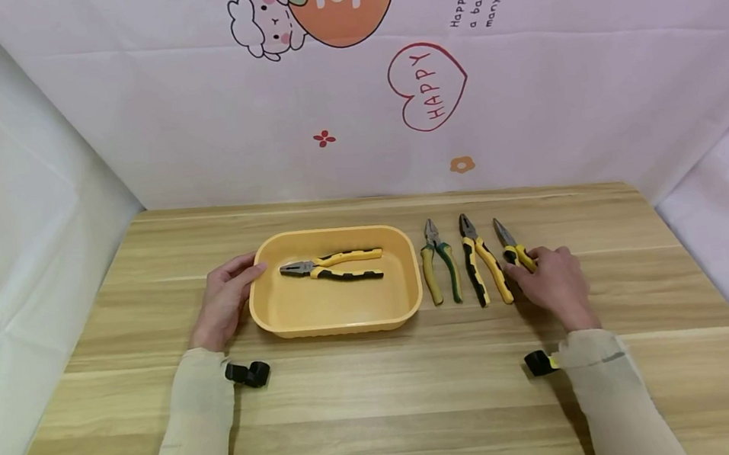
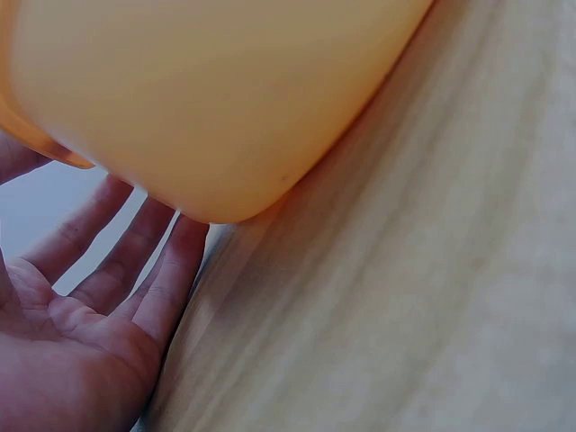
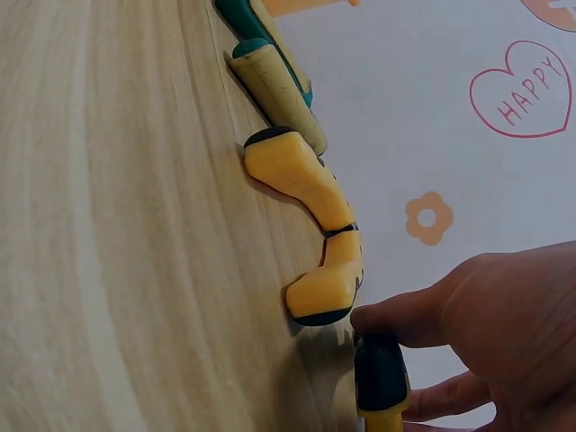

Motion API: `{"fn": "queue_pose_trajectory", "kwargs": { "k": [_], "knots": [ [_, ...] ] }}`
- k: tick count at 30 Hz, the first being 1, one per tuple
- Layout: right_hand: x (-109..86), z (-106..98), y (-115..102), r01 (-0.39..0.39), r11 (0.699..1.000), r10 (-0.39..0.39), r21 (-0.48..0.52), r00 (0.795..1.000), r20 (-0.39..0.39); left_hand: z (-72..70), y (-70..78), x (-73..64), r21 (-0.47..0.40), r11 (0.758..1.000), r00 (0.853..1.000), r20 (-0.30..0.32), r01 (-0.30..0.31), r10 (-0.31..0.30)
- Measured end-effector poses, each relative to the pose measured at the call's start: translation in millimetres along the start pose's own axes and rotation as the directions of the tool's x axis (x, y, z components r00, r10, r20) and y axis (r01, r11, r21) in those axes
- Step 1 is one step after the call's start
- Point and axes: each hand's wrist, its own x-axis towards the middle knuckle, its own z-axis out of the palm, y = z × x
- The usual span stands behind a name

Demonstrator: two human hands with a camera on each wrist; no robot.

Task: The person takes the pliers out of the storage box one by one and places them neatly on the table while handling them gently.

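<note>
"Hanging at the back is a white cloth printed with cartoons and lettering (image 1: 185, 128). What stands in front of it?"

"A pale wood-grain table (image 1: 388, 409). Two arms in loose beige sleeves reach over it, one down each side."

"And the biggest thing on top?"

"A yellow plastic tray, rectangular with rounded corners (image 1: 340, 307), left of centre. The person's left hand (image 1: 222, 300) grips its left end, thumb over the rim and fingers against the outer wall."

"What about the right hand (image 1: 555, 283)?"

"Over at the right end of a row of pliers. Its thumb and fingers are closed around the handles of the end pair."

"Take me through them, then."

"Blunt-nosed steel pliers with yellow-and-black handles (image 1: 320, 271) lie in the tray, nose to the left. Beside the tray, on the tabletop, three pairs point towards the cloth. The middle pair is dark-nosed with black-and-yellow grips (image 1: 472, 263); nearest the tray are slimmer pliers with tan and green handles (image 1: 433, 237). At the far end are narrow-nosed pliers with yellow-and-black handles (image 1: 514, 251), the ones being held, partly hidden by the hand."

"Anything smaller?"

"One little black device at each cuff (image 1: 257, 374)."
</note>
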Motion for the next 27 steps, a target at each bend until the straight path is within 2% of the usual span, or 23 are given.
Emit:
{"fn": "queue_pose_trajectory", "kwargs": {
  "k": [27],
  "knots": [
    [0.3,3.7,-4.9,-0.057,0.996,0.058,-0.064,0.998,0.016,-0.4,0.7,-1.3,0.009,1.0,1.0,0.008,-0.003,0.003]
  ]
}}
